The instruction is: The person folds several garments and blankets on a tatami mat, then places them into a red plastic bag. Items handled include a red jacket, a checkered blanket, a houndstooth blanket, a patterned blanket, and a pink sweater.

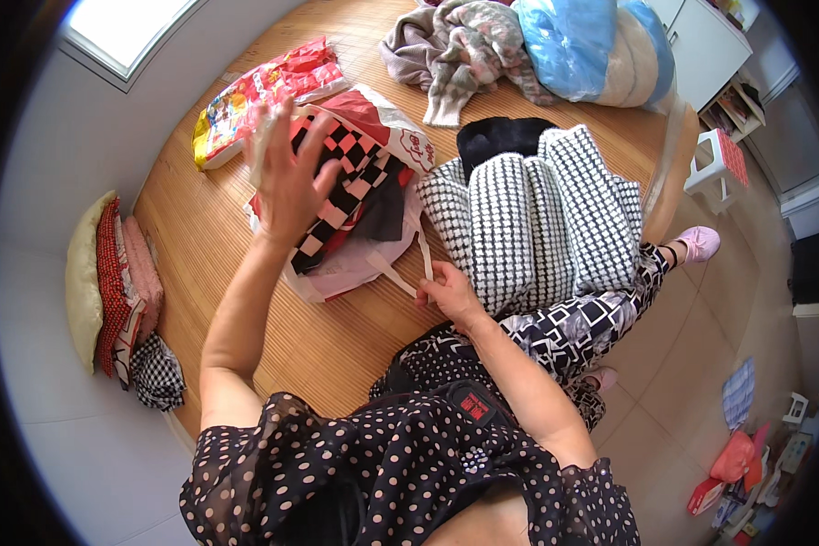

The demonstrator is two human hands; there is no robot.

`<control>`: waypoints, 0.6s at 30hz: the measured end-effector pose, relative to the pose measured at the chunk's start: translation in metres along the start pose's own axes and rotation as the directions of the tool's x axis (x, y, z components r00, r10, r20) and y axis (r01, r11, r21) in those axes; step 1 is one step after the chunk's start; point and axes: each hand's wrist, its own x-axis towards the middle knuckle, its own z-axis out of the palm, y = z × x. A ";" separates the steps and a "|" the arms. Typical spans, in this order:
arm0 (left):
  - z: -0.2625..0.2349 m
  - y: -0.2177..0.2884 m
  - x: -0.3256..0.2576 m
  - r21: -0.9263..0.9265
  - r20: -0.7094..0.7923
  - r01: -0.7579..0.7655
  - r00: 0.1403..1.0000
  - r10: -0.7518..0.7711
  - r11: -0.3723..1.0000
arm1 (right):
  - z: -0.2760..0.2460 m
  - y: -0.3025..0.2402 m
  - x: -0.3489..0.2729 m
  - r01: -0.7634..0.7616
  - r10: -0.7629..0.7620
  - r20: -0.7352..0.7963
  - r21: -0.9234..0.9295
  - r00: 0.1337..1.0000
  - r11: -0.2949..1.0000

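Observation:
A red and white shopping bag (400,136) lies with its mouth toward me on the wooden platform. Inside it shows a folded black-and-pink checkered cloth (346,150), with dark grey fabric (384,214) beside it. My left hand (291,173) is raised over the bag's left side, fingers spread, partly covering the checkered cloth. Near the bag's front edge my right hand (448,293) pinches the white bag handle (426,255) between thumb and fingers. Just right of the bag, a folded black-and-white patterned knit garment (528,227) rests close to my right hand, with a black piece (500,141) at its top.
A red and yellow plastic package (264,96) lies behind the bag. Farther back are a crumpled grey-pink sweater (464,55) and a blue plastic-wrapped bundle (573,50). Cushions (109,282) lean on the left wall. A small stool (721,164) stands on the tiled floor at right.

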 end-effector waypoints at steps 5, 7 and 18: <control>0.000 -0.060 0.036 0.116 -0.084 0.046 0.996 -0.036 0.992 | -0.001 0.005 0.002 0.007 -0.007 -0.004 -0.012 1.000 1.000; 0.004 -0.093 0.033 0.167 0.149 0.143 0.974 -0.169 0.975 | 0.002 0.001 -0.001 0.003 -0.003 0.010 -0.023 1.000 1.000; 0.065 0.080 -0.126 -0.503 0.713 0.391 0.692 0.115 0.771 | 0.001 0.002 0.000 -0.032 0.032 0.047 -0.006 0.998 0.999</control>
